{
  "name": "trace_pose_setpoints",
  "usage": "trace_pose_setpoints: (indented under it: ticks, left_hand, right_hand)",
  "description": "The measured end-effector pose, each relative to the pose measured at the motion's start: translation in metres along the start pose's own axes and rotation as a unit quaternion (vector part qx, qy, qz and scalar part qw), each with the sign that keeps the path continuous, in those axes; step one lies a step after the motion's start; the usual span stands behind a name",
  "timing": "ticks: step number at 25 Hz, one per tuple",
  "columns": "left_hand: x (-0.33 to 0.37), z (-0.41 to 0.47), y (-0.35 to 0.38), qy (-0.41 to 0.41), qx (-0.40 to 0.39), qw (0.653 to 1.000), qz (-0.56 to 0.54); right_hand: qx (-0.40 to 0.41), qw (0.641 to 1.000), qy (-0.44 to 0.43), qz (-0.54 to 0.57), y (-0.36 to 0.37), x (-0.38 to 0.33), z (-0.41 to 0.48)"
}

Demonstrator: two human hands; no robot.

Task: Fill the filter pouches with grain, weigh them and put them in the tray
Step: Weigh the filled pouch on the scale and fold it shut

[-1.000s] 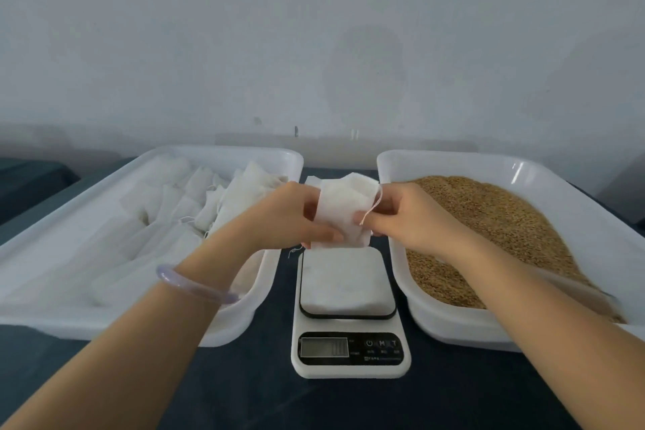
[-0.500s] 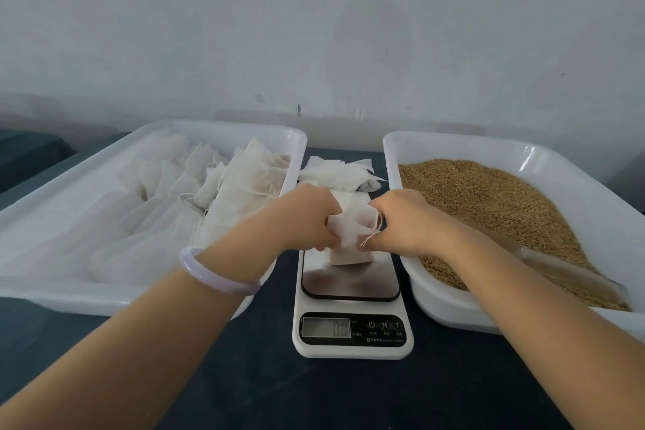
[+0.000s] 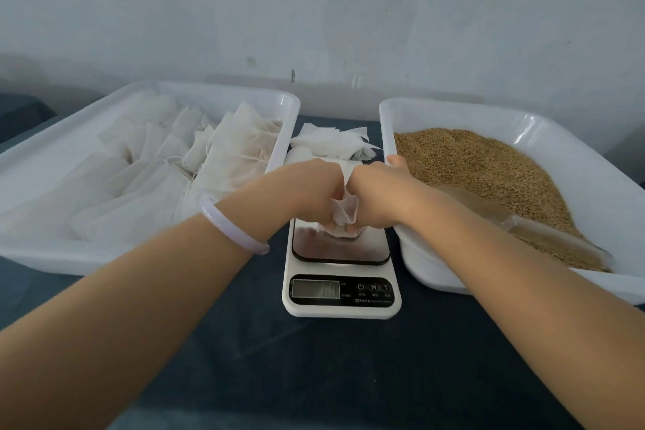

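The left hand [image 3: 307, 195] and right hand [image 3: 380, 197] both pinch one white pouch [image 3: 343, 211] over the scale [image 3: 340, 311]. It looks empty, so filling and weighing are still to do. Many pouches lie in the tray [image 3: 289, 105] at 9 o'clock. The grain [image 3: 488, 167] sits at 3 o'clock.

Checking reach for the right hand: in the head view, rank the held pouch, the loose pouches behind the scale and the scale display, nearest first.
1. held pouch: gripped by the right hand, above the scale.
2. loose pouches: just beyond the hand, behind the scale.
3. scale display: farthest, at the scale's front edge.
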State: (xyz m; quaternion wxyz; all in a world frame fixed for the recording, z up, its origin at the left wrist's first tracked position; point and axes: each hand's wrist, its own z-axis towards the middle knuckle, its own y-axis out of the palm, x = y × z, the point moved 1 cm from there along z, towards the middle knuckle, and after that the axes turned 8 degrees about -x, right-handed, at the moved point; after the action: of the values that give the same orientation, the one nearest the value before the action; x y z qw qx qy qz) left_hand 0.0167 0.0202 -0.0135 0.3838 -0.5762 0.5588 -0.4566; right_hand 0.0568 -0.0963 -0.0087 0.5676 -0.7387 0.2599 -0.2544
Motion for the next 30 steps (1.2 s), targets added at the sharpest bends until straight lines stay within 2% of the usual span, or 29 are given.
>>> trace_pose_setpoints:
  ticks: [5, 9, 12, 14, 16, 30]
  left_hand:
    - [0.0, -0.006, 0.005, 0.003, 0.014, 1.0, -0.016]
    - [-0.003, -0.014, 0.0, 0.022, 0.064, 0.988, -0.138]
    - [-0.005, -0.019, -0.003, 0.019, 0.074, 0.972, -0.22]
    - [-0.006, -0.019, -0.005, 0.021, 0.072, 0.968, -0.24]
    - [-0.006, -0.019, -0.006, 0.02, 0.07, 0.967, -0.245]
    - [-0.006, -0.02, -0.004, 0.031, 0.073, 0.964, -0.256]
  right_hand:
    - [0.045, 0.999, 0.005, 0.011, 0.005, 0.001, 0.0]
    - [0.059, 0.997, 0.002, 0.05, 0.004, 0.0, 0.001]
    - [0.057, 0.981, -0.014, 0.184, 0.0, 0.01, -0.006]
    - [0.047, 0.941, -0.033, 0.333, -0.002, 0.017, -0.011]
    - [0.043, 0.919, -0.051, 0.389, -0.003, 0.02, -0.015]
    - [0.051, 0.908, -0.052, 0.412, -0.001, 0.019, -0.017]
